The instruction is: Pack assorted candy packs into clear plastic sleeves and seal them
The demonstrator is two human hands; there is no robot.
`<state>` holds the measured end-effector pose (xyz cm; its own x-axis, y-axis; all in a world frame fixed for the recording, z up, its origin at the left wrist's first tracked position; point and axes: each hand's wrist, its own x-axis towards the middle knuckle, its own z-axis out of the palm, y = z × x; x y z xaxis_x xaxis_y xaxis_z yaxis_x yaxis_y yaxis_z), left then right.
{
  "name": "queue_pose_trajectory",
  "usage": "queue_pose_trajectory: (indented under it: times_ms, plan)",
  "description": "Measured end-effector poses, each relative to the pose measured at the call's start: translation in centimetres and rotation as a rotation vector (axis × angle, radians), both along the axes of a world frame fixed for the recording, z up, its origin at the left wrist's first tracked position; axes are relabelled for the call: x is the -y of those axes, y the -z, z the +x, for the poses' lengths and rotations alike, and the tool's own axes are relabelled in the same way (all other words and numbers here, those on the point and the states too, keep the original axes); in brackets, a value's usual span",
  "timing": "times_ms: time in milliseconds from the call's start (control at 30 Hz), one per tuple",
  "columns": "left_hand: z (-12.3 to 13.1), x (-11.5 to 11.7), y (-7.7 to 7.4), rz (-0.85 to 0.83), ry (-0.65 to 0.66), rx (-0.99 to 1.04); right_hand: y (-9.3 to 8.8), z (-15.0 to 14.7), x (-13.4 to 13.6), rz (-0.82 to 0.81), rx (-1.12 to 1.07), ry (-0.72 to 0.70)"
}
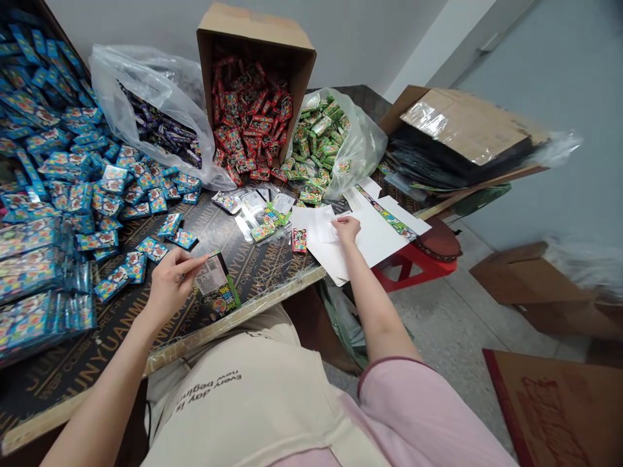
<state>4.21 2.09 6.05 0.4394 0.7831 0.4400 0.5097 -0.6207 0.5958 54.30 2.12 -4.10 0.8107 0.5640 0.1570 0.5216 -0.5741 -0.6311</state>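
- Across the dark lettered bench (263,269), blue packets (87,168) heap at the left and white sheets (379,246) lie at the right end.
- Towards the back, a tipped cardboard box (256,26) holds small red cartons.
- At the sheets, the right hand (347,227) has its fingers drawn together on the edge of a thin white sheet (314,227); how many layers they pinch, I cannot tell. A light pinch probably works best, since a hard tug might crease it or drag those beneath.
- Near the bench's front edge, the left hand (168,279) pinches a black-and-green printed packet (220,295) by its far edge, thumb and forefinger nearly meeting. Keeping that edge grip should spare the printed face from bending.
- This packet's long axis runs from those fingers towards the wearer, slanting slightly right; its pale label end points away, its lettered end towards the apron.
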Motion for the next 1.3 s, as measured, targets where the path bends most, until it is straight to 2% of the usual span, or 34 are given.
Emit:
queue_pose_trajectory:
  times_ms: [267,533,767,1033,1300]
  plan:
    - [0.2,0.3,0.0,-0.021,-0.037,0.003,0.7,-1.3,0.0,-0.249,0.261,-0.198]
    - [0.2,0.4,0.3,-0.019,-0.041,0.008,0.1,-1.2,-0.1,-0.294,0.322,-0.408]
    - [0.2,0.4,0.3,0.009,-0.037,0.019,0.7,0.2,-0.1,-0.226,0.277,-0.267]
    - [0.1,0.5,0.2,-0.007,-0.046,0.032,2.1,-0.4,-0.3,-0.19,0.265,-0.265]
    - [0.1,0.5,0.2,0.016,-0.054,0.019,2.0,-0.8,-0.7,-0.239,0.237,-0.188]
